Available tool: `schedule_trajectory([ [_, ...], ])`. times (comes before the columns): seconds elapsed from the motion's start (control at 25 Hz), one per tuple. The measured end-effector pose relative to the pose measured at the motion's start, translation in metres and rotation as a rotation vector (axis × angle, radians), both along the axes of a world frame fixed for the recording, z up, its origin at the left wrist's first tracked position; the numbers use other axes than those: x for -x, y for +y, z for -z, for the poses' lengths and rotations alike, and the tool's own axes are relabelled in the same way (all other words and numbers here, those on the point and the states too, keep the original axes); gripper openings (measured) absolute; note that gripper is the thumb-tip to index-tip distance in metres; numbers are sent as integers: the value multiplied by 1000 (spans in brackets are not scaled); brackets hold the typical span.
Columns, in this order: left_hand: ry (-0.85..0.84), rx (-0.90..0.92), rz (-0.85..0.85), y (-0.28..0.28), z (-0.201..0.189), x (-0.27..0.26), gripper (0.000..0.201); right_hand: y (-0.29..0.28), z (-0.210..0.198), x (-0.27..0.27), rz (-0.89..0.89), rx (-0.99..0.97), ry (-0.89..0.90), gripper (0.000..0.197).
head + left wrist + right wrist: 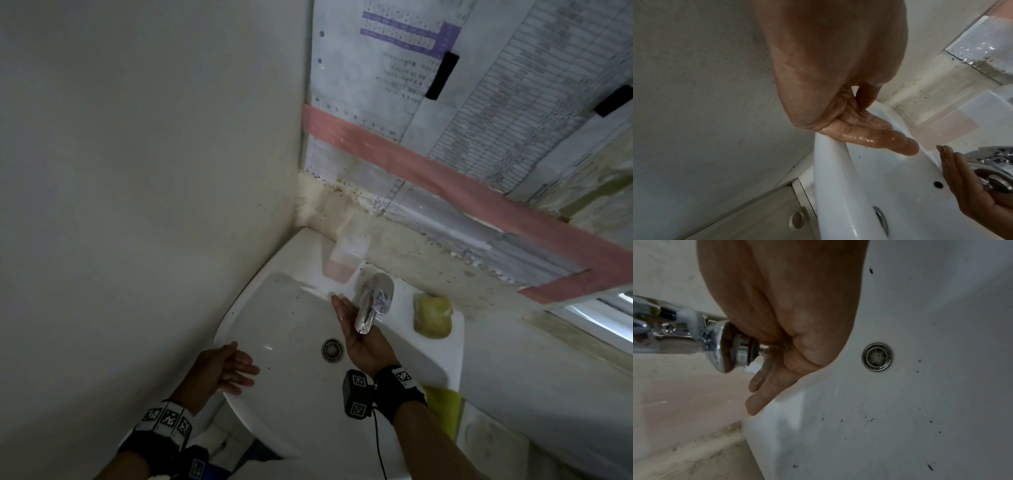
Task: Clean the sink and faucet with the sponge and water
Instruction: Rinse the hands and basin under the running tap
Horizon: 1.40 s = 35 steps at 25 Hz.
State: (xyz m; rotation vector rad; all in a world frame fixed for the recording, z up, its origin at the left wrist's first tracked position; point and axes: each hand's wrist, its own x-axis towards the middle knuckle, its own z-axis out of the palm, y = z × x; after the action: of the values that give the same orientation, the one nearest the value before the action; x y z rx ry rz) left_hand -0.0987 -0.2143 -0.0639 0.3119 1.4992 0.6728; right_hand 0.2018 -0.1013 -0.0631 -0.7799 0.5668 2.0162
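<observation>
The right hand, fingers straight, is cupping under the one faucet, hiding its outlet. The left hand, fingers relaxed, is resting on the sink rim. One sponge is lying right of the faucet.

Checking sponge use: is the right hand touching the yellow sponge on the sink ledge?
Apart. The head view shows the right hand open under the faucet spout, with bare sink ledge between it and the sponge.

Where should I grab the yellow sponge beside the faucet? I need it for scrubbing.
Take the yellow sponge across its long side edges, from above, probably with the right hand. It lies flat on the sink ledge, its top free, right of the faucet.
</observation>
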Motion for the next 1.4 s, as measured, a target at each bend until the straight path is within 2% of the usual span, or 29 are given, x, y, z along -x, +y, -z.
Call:
schedule_trajectory([
  [0.04,2,3,12,0,-1,-1,49,-2,0,1,-3,-16,-12,46],
  [0.16,17,10,57,1,-3,-1,49,-8,3,6,-10,-90,-56,87],
  [0.2,22,11,76,1,-3,-1,50,-11,4,10,-21,-103,-59,86],
  [0.32,34,3,118,0,-6,0,51,-20,10,31,-68,-45,-106,43],
  [0.52,40,6,130,0,-6,-1,51,-12,17,82,-196,-79,-262,49],
  [0.68,38,11,116,0,-7,-3,51,8,-3,118,-298,-118,-415,51],
  [0.84,23,27,121,1,-7,-3,51,19,-16,134,-384,-168,-482,64],
  [0.96,28,29,123,1,-8,-3,51,22,-18,133,-429,-201,-479,67],
  [1.16,38,12,146,-1,-8,-1,52,19,-8,110,-459,-228,-462,62],
  [1.4,30,16,185,1,-10,2,53,0,14,78,-408,-162,-479,51],
])
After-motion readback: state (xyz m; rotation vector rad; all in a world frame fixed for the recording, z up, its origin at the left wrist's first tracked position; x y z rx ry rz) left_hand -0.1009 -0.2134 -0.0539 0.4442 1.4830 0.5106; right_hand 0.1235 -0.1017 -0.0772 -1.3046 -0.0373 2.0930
